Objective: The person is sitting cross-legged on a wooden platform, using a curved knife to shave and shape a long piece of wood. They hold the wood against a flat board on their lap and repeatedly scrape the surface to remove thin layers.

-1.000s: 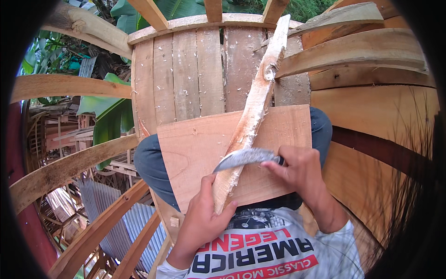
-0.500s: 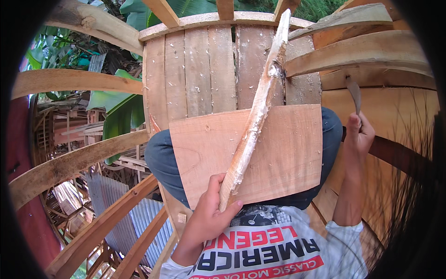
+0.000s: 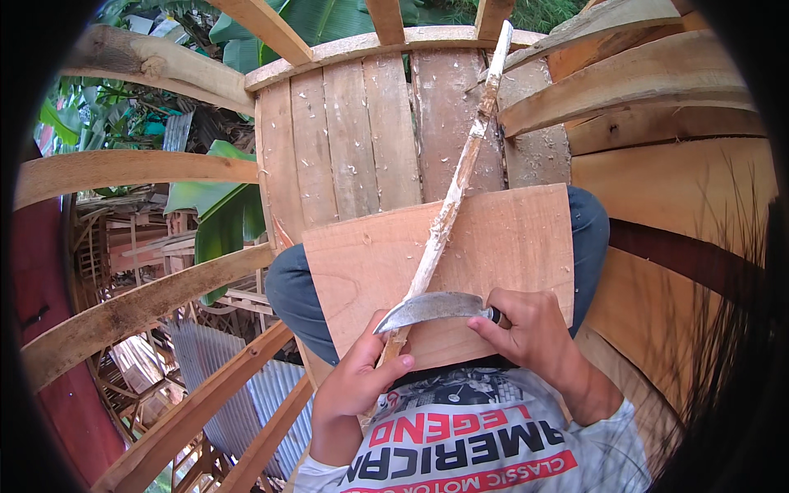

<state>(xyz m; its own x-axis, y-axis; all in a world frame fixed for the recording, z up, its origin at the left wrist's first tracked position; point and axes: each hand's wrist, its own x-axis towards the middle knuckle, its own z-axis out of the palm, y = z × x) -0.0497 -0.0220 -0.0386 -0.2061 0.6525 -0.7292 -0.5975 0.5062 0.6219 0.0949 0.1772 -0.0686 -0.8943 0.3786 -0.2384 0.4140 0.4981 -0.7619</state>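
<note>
A long, narrow wooden stick (image 3: 449,205), rough and whitish where its surface is cut, slants away from me across a wooden board (image 3: 518,246) on my lap. My left hand (image 3: 359,378) is closed around the stick's near end. In my right hand (image 3: 530,335) is a knife (image 3: 436,307) with a curved blade, its dark handle mostly hidden by my fingers. The blade lies crosswise over the stick just beyond my left hand, its tip close to the left fingers. Whether the edge touches the wood I cannot tell.
Ahead is a plank floor (image 3: 345,140) strewn with pale shavings. Wooden slats (image 3: 148,287) rail the left side, with corrugated metal sheets (image 3: 218,386) and banana leaves (image 3: 222,205) beyond. Curved planks (image 3: 625,82) close off the right.
My right hand has brought the knife from the raised position at far right down and left onto the stick. The stick has turned slightly in my left hand, which keeps its hold.
</note>
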